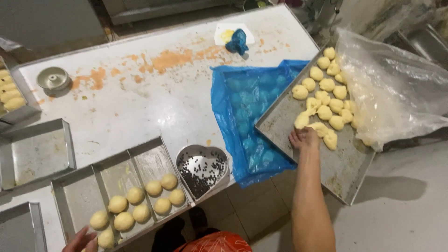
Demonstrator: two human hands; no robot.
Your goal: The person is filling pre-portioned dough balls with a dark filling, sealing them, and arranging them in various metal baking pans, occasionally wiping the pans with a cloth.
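— Fingers of the right hand (pixel 303 137) are curled down onto a dough ball (pixel 318 128) on the big tray (pixel 326 163); whether they have closed around it or only press on it I cannot tell.

— And the left?

— Left hand (pixel 81 240) sits at the bottom edge, fingers spread and slack, holding nothing, its tips touching the near corner of the loaf tins (pixel 84 196), just beside the nearest ball (pixel 99 220) in them.

— Where is that tray?

— Right of the table (pixel 140 107), tilted, its far half under a clear plastic sheet (pixel 396 88). Its left edge lies over a blue bag (pixel 242 107) that hangs off the table's corner. Pale yellow balls crowd the tray's upper part; the near part is bare metal.

— What's in the tins?

— Three joined compartments. The left one is bare, the middle holds several balls, the right one holds four. Just beside the right one stands a heart-shaped pan (pixel 201 169) with dark bits (pixel 200 175) scattered in it.

— Anything else on the table?

— Another tin (pixel 35 151) left of the joined ones, a further one (pixel 21 228) at the lower left corner, and at the far left edge a tin of finished rolls (pixel 9 88). A small ring mould (pixel 52 78) stands near that. Orange smears (pixel 170 58) run across the far side, and a blue glove (pixel 237 42) lies on a white card (pixel 224 33) at the back.

— The forearm?

— It reaches from the bottom of the head view straight up to the tray, above an orange garment (pixel 214 242).
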